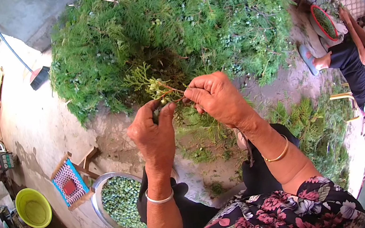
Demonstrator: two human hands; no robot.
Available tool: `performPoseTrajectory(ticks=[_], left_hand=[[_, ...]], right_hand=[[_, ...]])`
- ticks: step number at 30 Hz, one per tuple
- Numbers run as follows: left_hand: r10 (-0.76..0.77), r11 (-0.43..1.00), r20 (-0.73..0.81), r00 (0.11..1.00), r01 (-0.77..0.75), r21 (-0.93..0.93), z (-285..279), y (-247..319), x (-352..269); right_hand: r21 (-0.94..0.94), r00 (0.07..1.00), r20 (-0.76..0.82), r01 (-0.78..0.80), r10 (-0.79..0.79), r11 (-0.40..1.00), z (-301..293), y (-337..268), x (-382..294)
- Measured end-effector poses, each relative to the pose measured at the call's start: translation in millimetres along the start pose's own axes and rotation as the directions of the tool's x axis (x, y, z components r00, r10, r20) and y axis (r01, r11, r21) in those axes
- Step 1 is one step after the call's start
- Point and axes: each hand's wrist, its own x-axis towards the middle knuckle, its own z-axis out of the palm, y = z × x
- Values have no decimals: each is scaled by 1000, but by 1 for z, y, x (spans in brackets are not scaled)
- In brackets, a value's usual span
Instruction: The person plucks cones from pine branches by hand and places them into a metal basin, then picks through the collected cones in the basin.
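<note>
My right hand [217, 99] grips a conifer twig [174, 88] by its reddish stem, between thumb and bent fingers. Flat, scaly green leaves and a few pale green cones [153, 85] are on the twig's left end. Just below those cones, my left hand [152, 129] has its thumb and forefinger curled around small greenish cones, partly hidden by the fingers. Beyond both hands rises a big heap of cut green branches [167, 16] dotted with bluish-green cones. To the left of my knees stands a wide metal basin [97, 202] holding many loose green cones.
A low woven-seat stool [69, 183] touches the basin's area. Farther left are a yellow-green tub [33, 208] and a broom [40, 77]. Stripped branches [317, 128] lie at right. Another person [356, 61] sits far right beside a red-rimmed container [324, 23].
</note>
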Motion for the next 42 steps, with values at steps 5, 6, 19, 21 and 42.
performPoseTrajectory(ticks=[5, 6, 19, 21, 42], left_hand=[[-7, 999, -10, 1000, 8, 35, 0, 1, 3], [-12, 998, 32, 999, 10, 63, -3, 1, 3], [-474, 244, 300, 828, 451, -859, -58, -54, 35], [-432, -117, 481, 763, 482, -868, -50, -49, 32], [-244, 610, 518, 820, 545, -575, -11, 5, 5]], right_hand=[[-4, 999, 30, -18, 18, 1000, -1, 2, 0], [-3, 999, 32, -18, 18, 1000, 0, 2, 0], [149, 998, 36, -63, 58, 987, -13, -7, 0], [139, 997, 46, -66, 60, 988, -14, -6, -1], [313, 977, -56, -179, 207, 933, -5, -3, -2]])
